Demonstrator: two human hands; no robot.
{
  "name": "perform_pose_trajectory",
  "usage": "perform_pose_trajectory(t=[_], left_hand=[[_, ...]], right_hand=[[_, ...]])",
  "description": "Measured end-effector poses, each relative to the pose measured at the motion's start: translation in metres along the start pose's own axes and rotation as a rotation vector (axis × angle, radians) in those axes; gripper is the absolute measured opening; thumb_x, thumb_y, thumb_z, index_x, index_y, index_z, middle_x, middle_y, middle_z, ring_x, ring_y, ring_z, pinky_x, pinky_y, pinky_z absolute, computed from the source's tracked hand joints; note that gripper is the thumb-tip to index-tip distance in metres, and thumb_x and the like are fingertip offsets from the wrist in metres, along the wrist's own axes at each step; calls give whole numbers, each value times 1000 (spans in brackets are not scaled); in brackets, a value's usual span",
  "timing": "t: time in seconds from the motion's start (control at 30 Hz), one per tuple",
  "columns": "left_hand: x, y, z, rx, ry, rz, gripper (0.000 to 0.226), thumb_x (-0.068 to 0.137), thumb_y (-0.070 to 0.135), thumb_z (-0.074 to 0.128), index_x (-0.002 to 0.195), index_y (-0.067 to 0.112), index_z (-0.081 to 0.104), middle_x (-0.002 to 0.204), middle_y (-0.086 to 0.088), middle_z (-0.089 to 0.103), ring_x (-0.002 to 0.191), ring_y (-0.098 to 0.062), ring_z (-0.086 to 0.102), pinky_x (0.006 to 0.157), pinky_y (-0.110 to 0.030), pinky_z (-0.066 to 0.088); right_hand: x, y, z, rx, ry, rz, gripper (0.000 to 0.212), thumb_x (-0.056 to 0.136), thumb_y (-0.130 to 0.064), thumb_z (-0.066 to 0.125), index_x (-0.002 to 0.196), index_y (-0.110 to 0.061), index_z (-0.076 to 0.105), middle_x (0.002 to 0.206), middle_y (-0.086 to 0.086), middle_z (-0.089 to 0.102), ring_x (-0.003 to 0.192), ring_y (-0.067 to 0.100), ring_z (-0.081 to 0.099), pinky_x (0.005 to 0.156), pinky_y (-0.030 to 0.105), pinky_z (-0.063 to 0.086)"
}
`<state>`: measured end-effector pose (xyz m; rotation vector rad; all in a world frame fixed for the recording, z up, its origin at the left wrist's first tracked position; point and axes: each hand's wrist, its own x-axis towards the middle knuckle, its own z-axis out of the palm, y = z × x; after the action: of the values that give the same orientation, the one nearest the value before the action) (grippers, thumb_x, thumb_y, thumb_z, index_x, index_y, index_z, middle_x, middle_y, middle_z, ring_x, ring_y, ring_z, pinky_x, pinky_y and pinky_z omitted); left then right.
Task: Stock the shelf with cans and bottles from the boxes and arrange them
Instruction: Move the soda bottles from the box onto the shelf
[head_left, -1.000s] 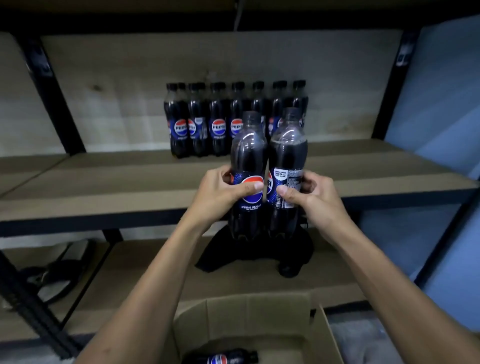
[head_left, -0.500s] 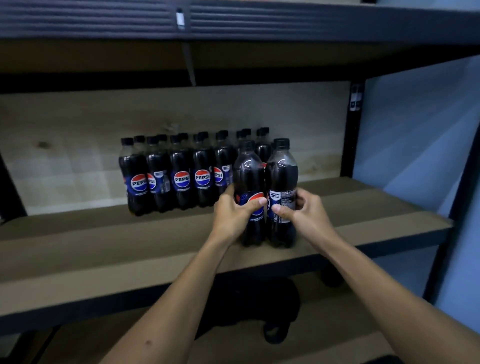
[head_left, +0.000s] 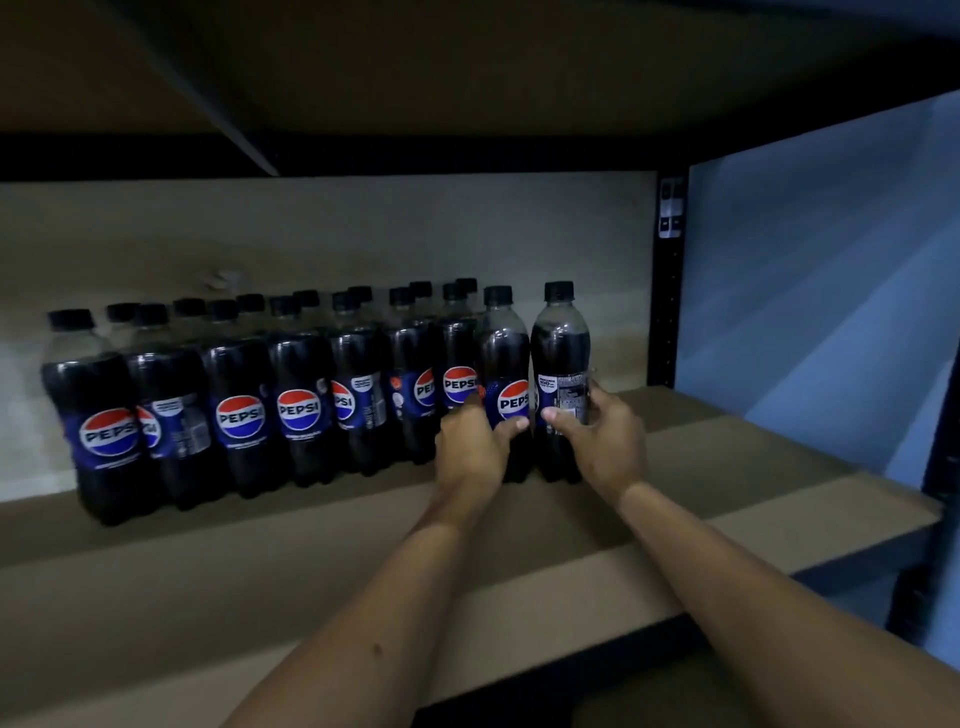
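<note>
Two bottles are held upright on the shelf (head_left: 675, 467): the left bottle (head_left: 504, 374) by the left hand (head_left: 470, 449), the right bottle (head_left: 561, 374) by the right hand (head_left: 597, 441), fingers curled around each. They are set at 3 o'clock of the stocked row (head_left: 249, 395) to extend it.

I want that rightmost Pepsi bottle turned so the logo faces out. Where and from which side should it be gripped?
Grip the rightmost Pepsi bottle around its labelled waist, coming from the front and its open right side. It stands upright on the shelf, with a neighbouring bottle close on its left. The right hand already holds it there.
</note>
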<state>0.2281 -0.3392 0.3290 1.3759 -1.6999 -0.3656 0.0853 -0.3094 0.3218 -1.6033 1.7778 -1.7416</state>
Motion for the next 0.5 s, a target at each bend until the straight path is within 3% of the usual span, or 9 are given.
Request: perform_pose_trajectory(t=[0.1,0.27,0.37,0.5], left_hand=[[9,-4,29,63,71,21,52,86,33,72,127,8,53,124,-14,60,114,-32,58,91,-39,48],[27,-2,52,158,110,19,54,85,33,73,127,8,50,126,-11,54,117,-30,54,91,-38,45],[35,7,59,234,117,-9,57,85,35,72,126,8,45,127,-12,50,114,-33,56,85,-40,47],[43,15,73,219,90,-32,59,89,20,68,134,11,31,130,-14,43,111,-39,58,85,-44,49]], right_hand=[[17,19,14,-31,14,7,51,84,-24,76,131,-17,58,105,3,72,94,19,68,84,30,55],[48,48,36,-138,35,38,64,88,-25,73,145,-19,43,114,13,68,103,31,65,87,37,55],[60,57,42,-80,40,43,64,89,-21,71,146,-19,43,123,9,66,108,26,63,87,26,49],[78,71,51,-63,33,-6,51,86,-20,72,133,-19,54,115,7,67,103,22,64,89,30,52]])
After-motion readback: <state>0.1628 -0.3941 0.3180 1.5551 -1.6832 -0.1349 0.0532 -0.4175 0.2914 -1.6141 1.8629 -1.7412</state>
